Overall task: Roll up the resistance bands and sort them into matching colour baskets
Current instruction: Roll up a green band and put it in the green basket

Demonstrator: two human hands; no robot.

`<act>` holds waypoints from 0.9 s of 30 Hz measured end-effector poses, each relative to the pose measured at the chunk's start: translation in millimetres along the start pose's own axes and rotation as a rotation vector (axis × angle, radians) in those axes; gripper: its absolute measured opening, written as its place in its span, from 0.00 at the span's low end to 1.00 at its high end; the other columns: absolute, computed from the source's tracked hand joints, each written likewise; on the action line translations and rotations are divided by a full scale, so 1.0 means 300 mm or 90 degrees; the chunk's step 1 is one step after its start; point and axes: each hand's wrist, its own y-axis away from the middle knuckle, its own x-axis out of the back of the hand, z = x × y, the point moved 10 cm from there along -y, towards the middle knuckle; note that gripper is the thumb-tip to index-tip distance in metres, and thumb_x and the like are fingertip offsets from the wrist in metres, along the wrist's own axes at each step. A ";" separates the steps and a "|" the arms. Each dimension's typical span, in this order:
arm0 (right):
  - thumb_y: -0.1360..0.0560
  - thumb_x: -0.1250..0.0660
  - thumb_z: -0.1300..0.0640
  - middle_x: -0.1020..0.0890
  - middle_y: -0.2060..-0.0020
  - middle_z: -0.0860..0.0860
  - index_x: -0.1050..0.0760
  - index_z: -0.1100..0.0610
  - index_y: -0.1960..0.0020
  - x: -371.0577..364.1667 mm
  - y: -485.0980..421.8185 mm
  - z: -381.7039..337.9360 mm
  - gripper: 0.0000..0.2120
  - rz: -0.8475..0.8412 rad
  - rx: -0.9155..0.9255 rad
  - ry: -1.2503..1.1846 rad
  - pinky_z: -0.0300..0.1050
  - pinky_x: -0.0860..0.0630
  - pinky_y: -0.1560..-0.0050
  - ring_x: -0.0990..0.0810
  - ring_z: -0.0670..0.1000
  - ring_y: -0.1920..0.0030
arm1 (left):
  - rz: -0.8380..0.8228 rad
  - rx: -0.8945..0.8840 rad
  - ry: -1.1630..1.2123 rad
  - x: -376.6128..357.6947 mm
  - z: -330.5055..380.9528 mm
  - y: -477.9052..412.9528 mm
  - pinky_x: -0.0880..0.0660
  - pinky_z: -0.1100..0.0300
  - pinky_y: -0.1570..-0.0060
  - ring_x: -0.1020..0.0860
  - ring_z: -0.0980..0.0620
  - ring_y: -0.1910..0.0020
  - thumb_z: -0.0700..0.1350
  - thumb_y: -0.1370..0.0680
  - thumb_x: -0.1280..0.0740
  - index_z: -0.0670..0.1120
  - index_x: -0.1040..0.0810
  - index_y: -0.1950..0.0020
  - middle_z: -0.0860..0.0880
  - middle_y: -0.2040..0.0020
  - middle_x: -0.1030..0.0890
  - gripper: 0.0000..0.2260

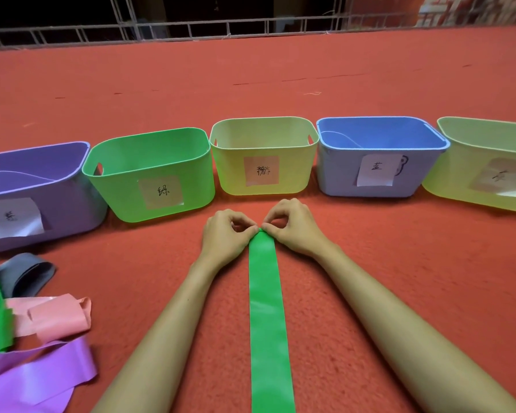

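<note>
Red carpet floor is carrying a row of baskets. Left hand [225, 234] and right hand [295, 226] are both pinching the far end of the flat green band [265, 308], starting the roll. Next: likely rolling it tight toward the body, then into the green basket [152, 174].

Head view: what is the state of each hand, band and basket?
left hand: pinching far end of green band
right hand: pinching the same end
green band: flat on carpet, unrolled
loose bands: unrolled, heaped
green basket: upright, no band visible inside
other baskets: upright
</note>
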 end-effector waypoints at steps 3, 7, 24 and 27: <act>0.31 0.27 0.46 0.18 0.59 0.41 0.18 0.45 0.61 0.006 0.001 -0.001 0.04 0.012 0.007 -0.005 0.53 0.22 0.46 0.21 0.48 0.51 | 0.023 0.003 0.021 0.010 0.001 0.006 0.32 0.77 0.63 0.21 0.69 0.61 0.48 0.25 0.23 0.51 0.11 0.58 0.57 0.61 0.15 0.03; 0.32 0.25 0.46 0.17 0.58 0.41 0.18 0.46 0.61 0.002 0.002 -0.004 0.05 0.001 0.012 -0.001 0.53 0.24 0.44 0.22 0.48 0.50 | 0.027 0.004 0.019 0.012 -0.001 0.008 0.31 0.78 0.61 0.20 0.69 0.60 0.46 0.26 0.23 0.51 0.11 0.58 0.56 0.59 0.15 0.02; 0.31 0.23 0.48 0.17 0.55 0.40 0.16 0.43 0.61 0.003 0.022 -0.014 0.03 -0.006 0.021 -0.029 0.53 0.25 0.42 0.21 0.46 0.48 | 0.033 -0.011 0.034 0.021 0.011 0.048 0.31 0.76 0.61 0.20 0.66 0.57 0.46 0.25 0.23 0.51 0.11 0.58 0.55 0.55 0.15 0.02; 0.31 0.21 0.48 0.17 0.55 0.40 0.17 0.42 0.62 0.006 0.024 -0.016 0.05 -0.012 0.017 -0.031 0.51 0.25 0.41 0.21 0.46 0.47 | 0.026 -0.023 0.029 0.019 0.014 0.056 0.31 0.76 0.60 0.19 0.61 0.54 0.45 0.27 0.21 0.53 0.11 0.57 0.56 0.55 0.15 0.02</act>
